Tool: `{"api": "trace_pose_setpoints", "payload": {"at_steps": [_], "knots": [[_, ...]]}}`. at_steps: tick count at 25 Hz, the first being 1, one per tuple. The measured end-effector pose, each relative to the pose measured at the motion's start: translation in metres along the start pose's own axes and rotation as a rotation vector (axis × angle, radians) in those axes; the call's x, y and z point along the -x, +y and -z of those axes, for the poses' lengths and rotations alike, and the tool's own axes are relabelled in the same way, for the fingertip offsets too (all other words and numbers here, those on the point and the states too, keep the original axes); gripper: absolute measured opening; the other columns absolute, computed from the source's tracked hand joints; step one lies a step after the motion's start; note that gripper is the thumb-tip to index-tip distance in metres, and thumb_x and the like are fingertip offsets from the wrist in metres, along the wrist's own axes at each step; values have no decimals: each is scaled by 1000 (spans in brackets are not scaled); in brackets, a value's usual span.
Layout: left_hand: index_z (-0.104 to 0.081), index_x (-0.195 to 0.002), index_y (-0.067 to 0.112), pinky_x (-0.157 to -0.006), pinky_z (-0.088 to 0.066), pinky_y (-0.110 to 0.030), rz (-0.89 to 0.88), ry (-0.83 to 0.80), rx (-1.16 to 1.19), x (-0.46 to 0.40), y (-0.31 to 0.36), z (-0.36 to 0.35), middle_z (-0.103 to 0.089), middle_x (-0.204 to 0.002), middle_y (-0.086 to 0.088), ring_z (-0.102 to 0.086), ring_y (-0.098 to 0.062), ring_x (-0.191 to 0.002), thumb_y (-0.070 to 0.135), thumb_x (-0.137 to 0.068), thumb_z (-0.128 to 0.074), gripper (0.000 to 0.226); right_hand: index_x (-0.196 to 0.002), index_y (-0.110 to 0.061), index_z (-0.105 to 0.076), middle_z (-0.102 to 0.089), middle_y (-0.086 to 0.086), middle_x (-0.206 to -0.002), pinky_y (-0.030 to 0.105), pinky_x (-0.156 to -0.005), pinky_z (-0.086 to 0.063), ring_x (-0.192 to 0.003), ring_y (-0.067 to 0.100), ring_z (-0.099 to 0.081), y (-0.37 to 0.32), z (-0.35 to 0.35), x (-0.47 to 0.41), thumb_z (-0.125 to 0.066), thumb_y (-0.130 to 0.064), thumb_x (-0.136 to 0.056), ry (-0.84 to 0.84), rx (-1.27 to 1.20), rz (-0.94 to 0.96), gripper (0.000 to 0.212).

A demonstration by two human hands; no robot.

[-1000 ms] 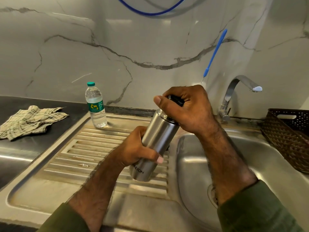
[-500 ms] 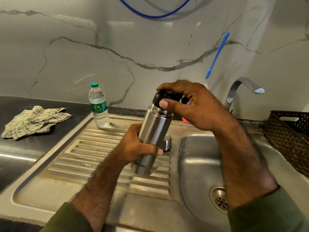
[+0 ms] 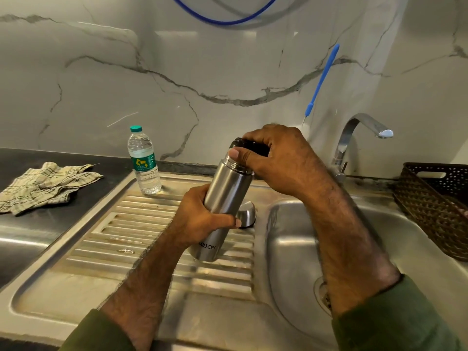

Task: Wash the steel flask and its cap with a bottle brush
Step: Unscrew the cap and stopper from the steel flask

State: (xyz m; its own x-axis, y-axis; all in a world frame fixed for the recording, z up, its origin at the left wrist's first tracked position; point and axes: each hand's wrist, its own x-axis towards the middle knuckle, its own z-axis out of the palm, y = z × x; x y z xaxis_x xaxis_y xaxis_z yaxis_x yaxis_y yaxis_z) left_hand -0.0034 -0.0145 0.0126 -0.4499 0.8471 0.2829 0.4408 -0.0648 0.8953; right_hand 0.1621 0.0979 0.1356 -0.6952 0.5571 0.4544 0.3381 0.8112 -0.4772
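1. two hands on the flask (image 3: 226, 198): left hand (image 3: 202, 220) wraps the body mid-height, fingers curled round it, thumb across the front. right hand (image 3: 277, 158) sits over the top, fingers and thumb curled round the black stopper (image 3: 253, 147).
2. flask is tilted, top leaning right toward the sink (image 3: 379, 249), base just above the drainboard (image 3: 141, 231). can't tell if the base touches the ribs.
3. steel cap (image 3: 247, 216) lies on the drainboard just behind the flask, at the lip of the sink.
4. brush (image 3: 321, 82) leans on the wall behind the right hand, near the tap (image 3: 354, 138); its bristle end is hidden.
5. risk: smooth steel body, one-hand hold. if the stopper is stiff, twisting torque likely spins the flask in the left palm instead of loosening the thread.
6. risk: if the stopper frees suddenly, the right hand may jerk and drop it into the sink, or leftover liquid could spill over the drainboard given the tilt.
7. risk: cap sits at the sink edge; a knock from the flask base would probably roll it into the sink.
8. risk: plastic bottle (image 3: 144, 160) stands further back left, well apart, low chance of a bump.
9. vs 0.5 s ago: flask tilt and left grip about the same. right hand has rotated on the stopper, thumb now lower at the neck, more of the black top showing. reads as mid-unscrew.
10. vs 1.0 s ago: flask has come more upright and the cap behind it is now in view.
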Motion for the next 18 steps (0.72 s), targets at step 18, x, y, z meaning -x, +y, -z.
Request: {"api": "trace_pose_setpoints", "payload": {"at_steps": [18], "knots": [[-71, -101, 22, -65, -57, -20, -76, -94, 50, 6, 9, 6, -77, -87, 12, -73, -8, -77, 33, -50, -95, 58, -123, -28, -75, -74, -14, -108, 26, -95, -57, -105, 3, -68, 6, 15, 4, -75, -20, -94, -92, -355, 153, 30]]}}
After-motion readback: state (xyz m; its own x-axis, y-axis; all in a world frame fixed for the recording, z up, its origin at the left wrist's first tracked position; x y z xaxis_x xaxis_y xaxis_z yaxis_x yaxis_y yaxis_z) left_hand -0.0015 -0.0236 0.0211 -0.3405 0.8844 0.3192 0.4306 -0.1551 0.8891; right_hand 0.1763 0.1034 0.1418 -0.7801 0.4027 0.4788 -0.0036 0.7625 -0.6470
